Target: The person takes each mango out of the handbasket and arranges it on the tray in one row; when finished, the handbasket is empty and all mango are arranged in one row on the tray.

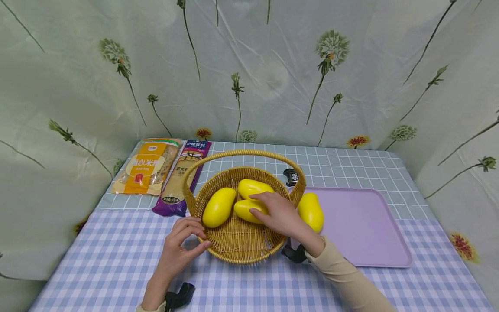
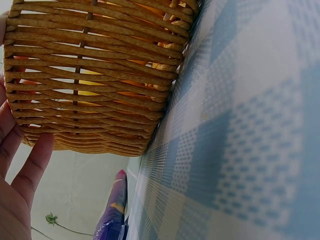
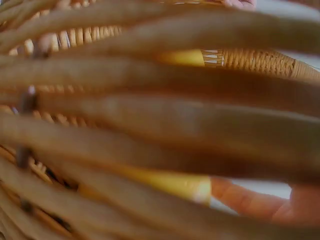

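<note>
In the head view the two hands are well apart, both at a wicker basket (image 1: 238, 249) that stands between them on the table (image 1: 117, 255). The left hand (image 1: 180, 245) holds the basket's rim between thumb and fingers, while the right hand (image 1: 278, 214) reaches inside with thumb and fingers curled round the near end of a yellow mango (image 1: 246, 211). A second mango (image 1: 251, 188) lies just beyond the right hand's fingertips, and a third mango (image 1: 219, 208) rests inside the rim just past the left hand's fingers. To the right of the right hand, outside the basket, a fourth mango (image 1: 311, 212) lies on a lilac tray (image 1: 360, 227). Beyond the left hand are a purple pasta bag (image 1: 181, 177) and, farther off, an orange packet (image 1: 147, 167). The left wrist view shows the left hand's fingers against the basket's woven wall, with yellow glimpsed through its gaps and the pasta bag's end beyond the hand. In the right wrist view blurred wicker strands cross the foreground; behind them a right-hand finger touches yellow fruit.
</note>
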Demonstrator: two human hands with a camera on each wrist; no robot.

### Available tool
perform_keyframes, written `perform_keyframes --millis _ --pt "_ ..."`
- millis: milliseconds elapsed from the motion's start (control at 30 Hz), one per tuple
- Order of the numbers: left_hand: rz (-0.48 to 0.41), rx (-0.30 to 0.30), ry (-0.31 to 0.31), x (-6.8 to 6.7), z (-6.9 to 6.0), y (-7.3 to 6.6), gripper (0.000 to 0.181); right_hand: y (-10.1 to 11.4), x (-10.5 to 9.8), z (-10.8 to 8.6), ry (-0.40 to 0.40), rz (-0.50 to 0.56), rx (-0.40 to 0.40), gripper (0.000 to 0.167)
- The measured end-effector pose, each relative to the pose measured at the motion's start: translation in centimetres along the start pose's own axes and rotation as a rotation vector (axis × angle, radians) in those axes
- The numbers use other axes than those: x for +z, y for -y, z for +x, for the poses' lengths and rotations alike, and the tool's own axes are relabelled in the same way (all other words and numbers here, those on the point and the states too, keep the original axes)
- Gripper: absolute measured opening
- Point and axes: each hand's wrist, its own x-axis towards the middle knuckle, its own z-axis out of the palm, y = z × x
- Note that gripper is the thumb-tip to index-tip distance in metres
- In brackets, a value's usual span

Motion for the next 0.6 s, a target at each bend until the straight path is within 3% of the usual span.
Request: perform_keyframes --millis 600 --pt "0.009 -0.017 0.002 0.01 -0.03 -0.08 0.030 0.12 0.80 -0.20 0.086 -0.011 0.041 0.047"
